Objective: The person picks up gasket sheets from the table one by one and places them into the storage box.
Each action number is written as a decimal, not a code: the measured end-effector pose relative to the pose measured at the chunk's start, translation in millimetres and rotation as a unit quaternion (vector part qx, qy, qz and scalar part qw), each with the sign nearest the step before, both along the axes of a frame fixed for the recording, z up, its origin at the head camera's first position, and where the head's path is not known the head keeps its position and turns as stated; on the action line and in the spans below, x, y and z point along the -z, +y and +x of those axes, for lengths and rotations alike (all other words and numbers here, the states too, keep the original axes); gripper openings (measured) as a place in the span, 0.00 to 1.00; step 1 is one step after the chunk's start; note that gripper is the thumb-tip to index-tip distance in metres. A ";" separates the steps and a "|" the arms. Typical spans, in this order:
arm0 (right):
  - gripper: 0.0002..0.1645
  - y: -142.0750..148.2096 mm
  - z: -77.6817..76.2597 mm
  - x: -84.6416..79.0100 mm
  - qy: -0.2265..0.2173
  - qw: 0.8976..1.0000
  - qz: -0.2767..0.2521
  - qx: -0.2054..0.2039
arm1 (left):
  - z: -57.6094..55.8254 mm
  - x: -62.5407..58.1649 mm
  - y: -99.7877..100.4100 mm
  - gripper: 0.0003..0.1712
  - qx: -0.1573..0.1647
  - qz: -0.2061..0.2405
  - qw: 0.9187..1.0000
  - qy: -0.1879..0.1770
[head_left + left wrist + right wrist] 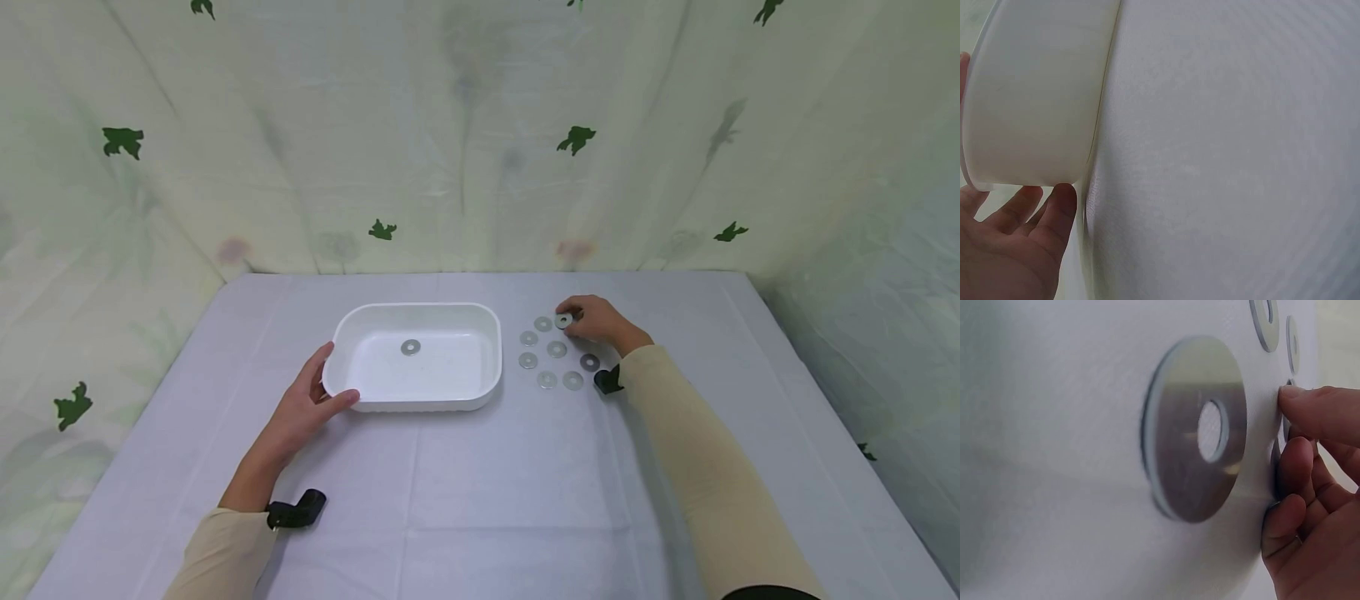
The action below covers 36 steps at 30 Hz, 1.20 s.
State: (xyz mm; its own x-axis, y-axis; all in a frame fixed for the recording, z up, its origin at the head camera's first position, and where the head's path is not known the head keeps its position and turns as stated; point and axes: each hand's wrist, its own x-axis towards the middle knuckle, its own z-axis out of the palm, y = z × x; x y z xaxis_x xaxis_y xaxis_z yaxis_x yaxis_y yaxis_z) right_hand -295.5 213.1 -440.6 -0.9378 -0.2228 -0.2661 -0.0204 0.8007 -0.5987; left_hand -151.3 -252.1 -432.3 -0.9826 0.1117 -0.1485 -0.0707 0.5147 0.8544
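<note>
A white rounded-rectangular plastic tub (450,362) stands on the cloth. My left hand (294,410) grips its left end, thumb at the near rim and fingers along the outer wall. In the left wrist view, several fingertips (1062,197) press against the tub's side (1041,94). One flat metal washer (403,348) lies inside the tub. On the right, my right hand (602,321) pinches another washer (558,322) between thumb and fingers, at the far side of a group of loose washers (551,353). In the right wrist view, the fingers partly hide it.
A darker washer (584,364) lies near the right wrist and its black camera (607,381). White cloth (480,492) covers the table, and leaf-patterned curtains (480,150) hang behind and at both sides.
</note>
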 end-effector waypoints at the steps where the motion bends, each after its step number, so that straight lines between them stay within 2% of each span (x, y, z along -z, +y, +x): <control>1: 0.26 -0.6 -0.2 0.2 -0.002 1.000 -0.002 0.002 | 0.0 0.1 0.0 0.57 0.000 0.001 1.000 0.000; 13: 0.25 -0.2 0.4 -3.7 -0.008 0.999 -0.033 0.011 | 0.9 -2.1 1.7 0.58 0.001 0.004 1.000 -0.006; 19: 0.25 -0.3 -1.1 -9.3 0.004 0.999 -0.049 0.003 | 1.0 -3.2 2.3 0.57 0.000 0.003 1.000 -0.003; 23: 0.25 -0.6 -0.6 -16.6 0.017 0.998 -0.063 -0.013 | 1.1 -3.8 2.7 0.57 -0.001 -0.002 1.000 -0.005; 30: 0.22 -10.4 2.8 -31.5 0.072 0.991 -0.103 -0.055 | 0.9 -3.0 1.7 0.57 -0.001 -0.005 1.000 -0.003; 36: 0.22 -19.6 7.5 -45.0 0.078 0.987 -0.109 -0.084 | 0.9 -2.9 2.4 0.57 -0.002 -0.012 1.000 -0.007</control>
